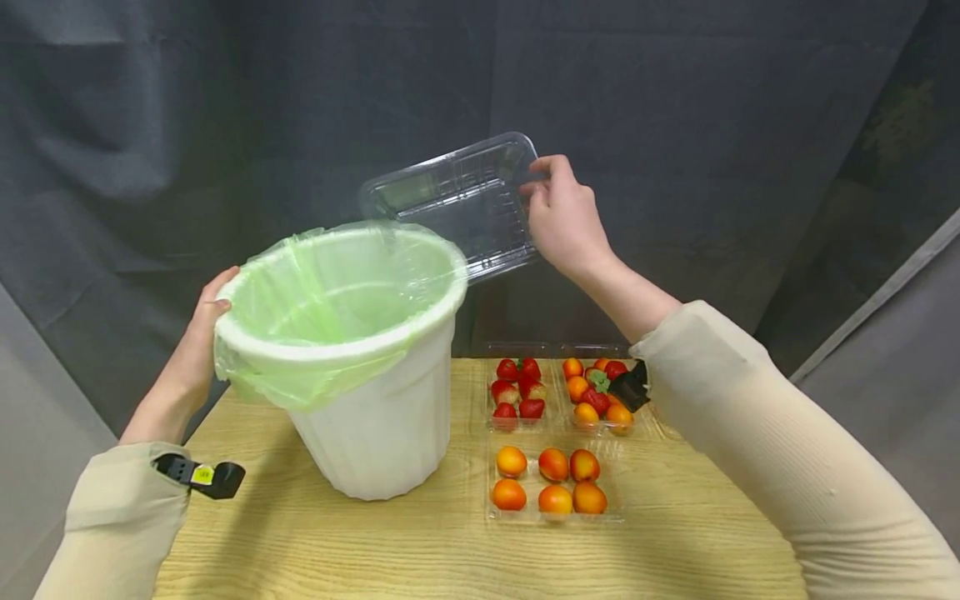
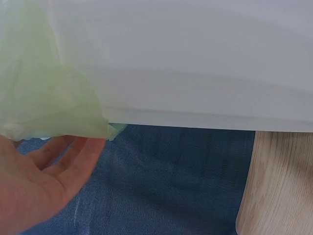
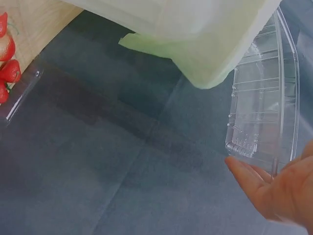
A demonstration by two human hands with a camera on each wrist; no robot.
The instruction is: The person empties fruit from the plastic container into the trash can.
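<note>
A white bin [image 1: 382, 417] lined with a green bag [image 1: 337, 283] stands tilted on the wooden table [image 1: 375, 550]. My left hand [image 1: 202, 333] holds its left rim, thumb on top and fingers [image 2: 73, 152] stretched along the outside under the bag's overhang [image 2: 44, 83]. My right hand [image 1: 558, 212] pinches the right edge of an empty clear plastic tray [image 1: 457, 200], held in the air behind and above the bin's right rim. In the right wrist view the clear tray [image 3: 264, 112] stands upright above my right hand [image 3: 274, 191], beside the bag's edge [image 3: 210, 58].
Three clear trays lie on the table right of the bin: strawberries [image 1: 517, 392], strawberries mixed with apricots [image 1: 596, 392], and apricots [image 1: 551, 483] nearest me. A dark cloth backdrop [image 1: 675, 125] hangs behind the table. The table's edge [image 2: 279, 181] shows under the bin.
</note>
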